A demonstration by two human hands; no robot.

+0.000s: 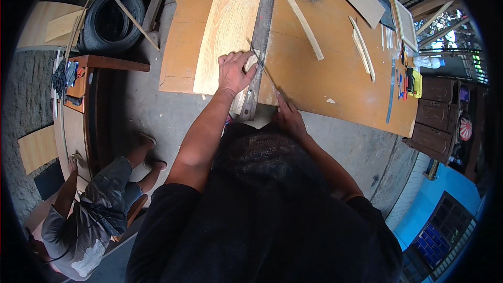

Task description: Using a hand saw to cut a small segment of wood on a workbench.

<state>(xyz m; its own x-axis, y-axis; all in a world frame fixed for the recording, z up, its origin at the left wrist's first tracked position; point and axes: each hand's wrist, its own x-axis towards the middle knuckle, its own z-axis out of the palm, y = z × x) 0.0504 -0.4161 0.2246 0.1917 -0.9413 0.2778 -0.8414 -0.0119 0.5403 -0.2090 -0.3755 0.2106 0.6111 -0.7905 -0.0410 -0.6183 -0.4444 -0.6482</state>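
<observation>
Left hand [236,73] clasps a pale wooden strip [240,102]; right hand [291,117] grips a slender tool [269,77].

A dark wooden cabinet [435,115] and a blue wall [461,181] edge the grey concrete floor [346,128] at right.

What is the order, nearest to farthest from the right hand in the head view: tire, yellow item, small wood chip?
From the right hand:
1. Small wood chip: slightly right, on the table.
2. Yellow item: farther right, near the table's edge.
3. Tire: far left, off the table.
</observation>
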